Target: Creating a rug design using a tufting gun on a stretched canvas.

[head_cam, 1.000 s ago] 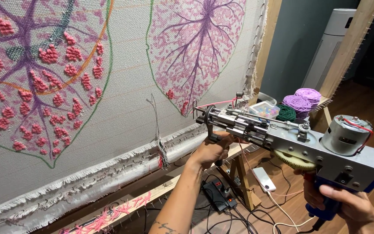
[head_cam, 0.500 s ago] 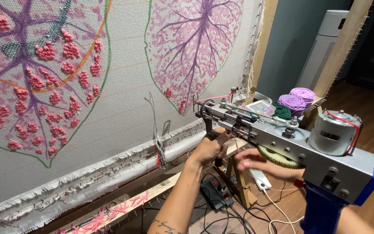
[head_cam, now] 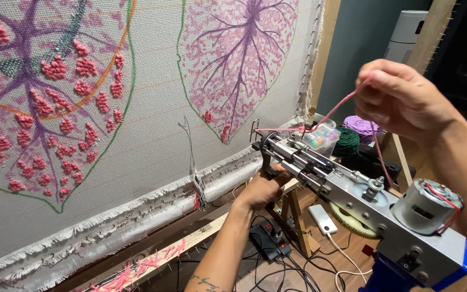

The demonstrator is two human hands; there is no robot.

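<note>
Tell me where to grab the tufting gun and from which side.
Grip the tufting gun by its blue handle from below at the rear; the front grip under the nose is already held by the left hand, and bare gears and yarn cover the top.

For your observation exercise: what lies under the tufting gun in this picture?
Under the tufting gun, the left hand grips its front handle. Lower down lie a white phone on a cable and a black power strip among cords. The gun's body hides the floor directly beneath it.

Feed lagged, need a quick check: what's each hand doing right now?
Left hand: closed around the front grip of the tufting gun.
Right hand: raised, fingers pinching the pink yarn.
</note>
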